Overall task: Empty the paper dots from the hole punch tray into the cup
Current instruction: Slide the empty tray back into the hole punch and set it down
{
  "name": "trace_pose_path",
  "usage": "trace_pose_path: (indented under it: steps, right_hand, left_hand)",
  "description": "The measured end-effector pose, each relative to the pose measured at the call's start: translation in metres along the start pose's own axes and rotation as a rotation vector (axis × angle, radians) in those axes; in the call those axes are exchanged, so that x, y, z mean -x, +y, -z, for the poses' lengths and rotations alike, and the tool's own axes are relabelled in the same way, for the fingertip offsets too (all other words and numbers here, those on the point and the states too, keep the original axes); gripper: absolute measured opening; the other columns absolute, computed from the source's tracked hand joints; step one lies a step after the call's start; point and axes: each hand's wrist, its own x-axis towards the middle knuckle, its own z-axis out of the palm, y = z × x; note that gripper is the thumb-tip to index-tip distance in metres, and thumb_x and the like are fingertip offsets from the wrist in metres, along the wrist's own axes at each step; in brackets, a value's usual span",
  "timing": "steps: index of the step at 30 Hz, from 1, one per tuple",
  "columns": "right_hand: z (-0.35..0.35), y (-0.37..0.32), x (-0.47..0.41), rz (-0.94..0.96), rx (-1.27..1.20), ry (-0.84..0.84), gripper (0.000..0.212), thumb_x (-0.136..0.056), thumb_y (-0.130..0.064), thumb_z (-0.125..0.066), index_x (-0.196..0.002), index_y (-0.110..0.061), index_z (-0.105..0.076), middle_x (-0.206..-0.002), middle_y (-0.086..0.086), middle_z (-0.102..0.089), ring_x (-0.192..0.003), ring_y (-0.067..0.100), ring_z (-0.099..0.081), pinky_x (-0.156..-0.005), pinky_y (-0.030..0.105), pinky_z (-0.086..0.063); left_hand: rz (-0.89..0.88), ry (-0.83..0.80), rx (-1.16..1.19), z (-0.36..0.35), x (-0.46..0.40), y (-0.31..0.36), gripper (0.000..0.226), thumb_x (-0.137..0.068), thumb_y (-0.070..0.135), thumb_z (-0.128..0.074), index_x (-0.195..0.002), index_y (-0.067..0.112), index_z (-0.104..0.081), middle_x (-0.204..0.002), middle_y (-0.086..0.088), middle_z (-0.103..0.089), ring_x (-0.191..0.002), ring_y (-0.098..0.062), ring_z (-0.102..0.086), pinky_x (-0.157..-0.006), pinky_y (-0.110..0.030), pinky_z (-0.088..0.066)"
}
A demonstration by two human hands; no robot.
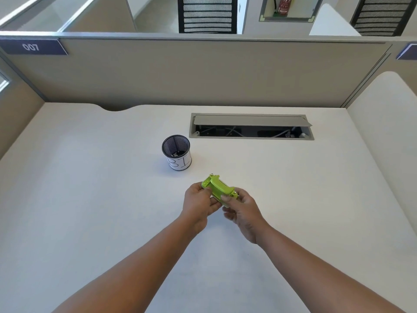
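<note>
Two bare forearms reached in from the near edge, converging over the middle of the white table (90,199). Left hand (198,204) and right hand (242,210) met around a lime-green hole punch (217,186), held just above the table surface, tilted, one end toward the cup. Left fingers (206,190) curled and pinching the punch's left end; right fingers (226,198) pressed along its near right side, thumb on top. Underside of the punch and its tray hidden by both hands; could not tell whether tray open or closed.

Beyond and left of the punch, well apart from it: black mesh cup (176,152), upright, white paper label wrapped round its lower half with handwritten letters. A few pale paper dots (175,154) seen at the bottom inside.

Farther right, set into the table: grey cable hatch (251,126), lid propped partly open, wires showing in the dark slot beneath.

Behind, a beige partition (203,71) closed off the far edge; dark plate reading "007" (31,47) at its upper left. Over the partition: two black mesh-backed chairs (207,14), and a red fire extinguisher (284,5) in a wall recess.
</note>
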Motion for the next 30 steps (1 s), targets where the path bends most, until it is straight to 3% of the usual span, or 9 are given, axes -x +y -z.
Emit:
trace_pose_path:
  steps: [2,9,14,20,25,27,30]
  right_hand:
    - [0.001,-0.001,0.002,-0.016,-0.093,-0.043,0.03,-0.089,-0.01,-0.075,-0.116,-0.015,-0.063,-0.089,0.006,-0.067,-0.07,0.018,-0.06,-0.069,0.03,-0.053]
    - [0.004,-0.003,0.002,0.07,-0.02,0.023,0.031,-0.09,-0.005,-0.073,-0.114,-0.022,-0.064,-0.075,0.008,-0.068,-0.067,0.023,-0.062,-0.071,0.034,-0.057]
    - [0.006,-0.006,0.001,0.078,0.0,-0.013,0.036,-0.089,-0.005,-0.074,-0.121,-0.017,-0.063,-0.075,0.012,-0.069,-0.066,0.022,-0.062,-0.069,0.033,-0.057]
    - [0.008,-0.004,-0.004,0.082,0.02,-0.01,0.041,-0.088,-0.003,-0.074,-0.124,-0.018,-0.061,-0.071,0.007,-0.07,-0.065,0.022,-0.063,-0.069,0.033,-0.058]
    - [0.013,-0.006,-0.004,0.1,0.073,-0.031,0.044,-0.087,-0.001,-0.075,-0.125,-0.017,-0.064,-0.079,0.017,-0.058,-0.068,0.025,-0.061,-0.069,0.033,-0.057]
    - [0.015,-0.009,-0.004,0.1,0.094,-0.06,0.043,-0.086,-0.001,-0.075,-0.123,-0.021,-0.065,-0.08,0.017,-0.056,-0.068,0.024,-0.061,-0.068,0.032,-0.057]
    - [0.018,-0.012,-0.004,0.094,0.124,-0.102,0.045,-0.086,-0.002,-0.076,-0.124,-0.023,-0.065,-0.078,0.011,-0.054,-0.069,0.022,-0.062,-0.069,0.031,-0.057]
  left_hand:
    - [-0.004,0.004,0.034,0.0,-0.001,-0.002,0.016,-0.105,0.004,-0.045,-0.115,0.003,-0.058,-0.106,-0.018,-0.076,-0.091,-0.031,-0.078,-0.075,-0.038,-0.063]
    - [-0.011,0.018,0.052,0.0,-0.004,-0.005,0.021,-0.1,-0.009,-0.042,-0.105,0.003,-0.058,-0.097,-0.019,-0.076,-0.092,-0.03,-0.076,-0.088,-0.039,-0.06]
    - [-0.008,0.014,0.05,0.007,-0.008,-0.004,0.027,-0.099,-0.01,-0.043,-0.117,0.005,-0.058,-0.109,-0.02,-0.074,-0.097,-0.028,-0.076,-0.089,-0.039,-0.06]
    - [-0.034,-0.035,0.045,0.012,-0.007,-0.004,0.029,-0.098,-0.009,-0.05,-0.117,0.008,-0.063,-0.108,-0.016,-0.077,-0.095,-0.024,-0.077,-0.085,-0.034,-0.061]
    - [0.002,-0.132,0.016,0.02,-0.009,-0.001,0.036,-0.091,-0.015,-0.05,-0.121,0.003,-0.061,-0.107,-0.016,-0.074,-0.095,-0.027,-0.072,-0.086,-0.035,-0.06]
    - [0.031,-0.206,0.061,0.025,-0.01,0.004,0.038,-0.085,-0.008,-0.046,-0.116,0.003,-0.065,-0.106,-0.016,-0.072,-0.092,-0.028,-0.07,-0.091,-0.039,-0.058]
    - [0.055,-0.224,0.098,0.027,-0.01,0.011,0.019,-0.093,0.013,-0.053,-0.104,0.009,-0.068,-0.1,-0.014,-0.072,-0.087,-0.027,-0.069,-0.089,-0.041,-0.057]
